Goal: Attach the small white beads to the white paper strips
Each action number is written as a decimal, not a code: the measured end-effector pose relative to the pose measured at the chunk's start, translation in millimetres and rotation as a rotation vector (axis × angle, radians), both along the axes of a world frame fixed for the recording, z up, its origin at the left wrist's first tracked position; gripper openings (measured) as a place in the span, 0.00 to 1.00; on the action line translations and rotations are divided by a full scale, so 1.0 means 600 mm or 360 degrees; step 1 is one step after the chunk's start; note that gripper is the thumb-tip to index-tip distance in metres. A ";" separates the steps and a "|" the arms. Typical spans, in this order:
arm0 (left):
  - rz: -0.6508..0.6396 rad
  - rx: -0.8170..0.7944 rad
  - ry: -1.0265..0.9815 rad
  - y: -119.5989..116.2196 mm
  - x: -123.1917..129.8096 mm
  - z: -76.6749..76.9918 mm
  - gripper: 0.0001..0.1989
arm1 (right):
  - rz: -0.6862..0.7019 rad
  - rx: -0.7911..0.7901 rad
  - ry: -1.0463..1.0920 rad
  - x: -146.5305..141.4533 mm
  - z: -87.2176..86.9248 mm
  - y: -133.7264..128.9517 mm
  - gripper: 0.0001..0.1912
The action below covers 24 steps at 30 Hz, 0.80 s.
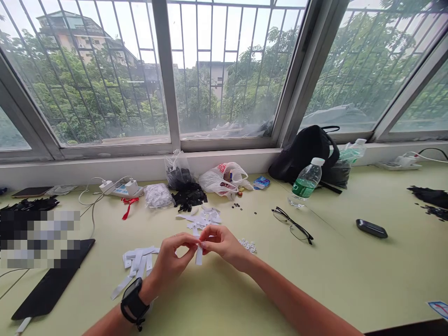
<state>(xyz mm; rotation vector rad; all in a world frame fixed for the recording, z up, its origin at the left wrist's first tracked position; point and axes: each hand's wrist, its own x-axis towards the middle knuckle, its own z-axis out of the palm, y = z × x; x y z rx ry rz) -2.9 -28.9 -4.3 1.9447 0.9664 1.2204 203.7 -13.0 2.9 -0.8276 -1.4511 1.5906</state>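
Head view: I see the left hand [178,254] and the right hand [221,243] meeting over the near middle of the pale green table [332,280], fingertips together on one white strip [199,254]. Both hands are pinched narrow on it; the strip's lower end hangs out below the fingers, and its upper part is mostly covered by them. The left wrist wears a black watch [134,301]. Just beyond the hands I see a loose pile of white strips [206,217], and beside the left forearm a second pile [138,263], some of its strips showing small dark dots. Small white rings [248,246] lie close to the right hand, on its right. Farther back, a few small black rings [237,205] are scattered in front of a white plastic bag [222,179]. Left of that bag sit black strips [190,197] and a clear bag of white pieces [158,195]. To the right I see folded-open glasses [293,225], an upright, slightly tilted bottle [306,183] with a green label, and a small black case [371,228]. A black backpack [301,151] leans near the window wall.
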 end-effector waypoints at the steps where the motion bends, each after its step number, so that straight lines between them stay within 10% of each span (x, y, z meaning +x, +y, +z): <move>1: 0.0033 -0.0017 0.0005 0.002 -0.002 0.001 0.07 | -0.0019 0.0027 -0.0012 0.001 0.000 0.001 0.13; 13: 0.0057 -0.0385 0.0359 0.053 -0.104 0.070 0.14 | -0.0395 0.0804 -0.0686 0.024 -0.012 0.021 0.10; 24: -0.0277 -0.0512 0.1011 0.067 -0.145 0.048 0.18 | -0.0147 0.0834 -0.1026 0.130 0.079 0.024 0.11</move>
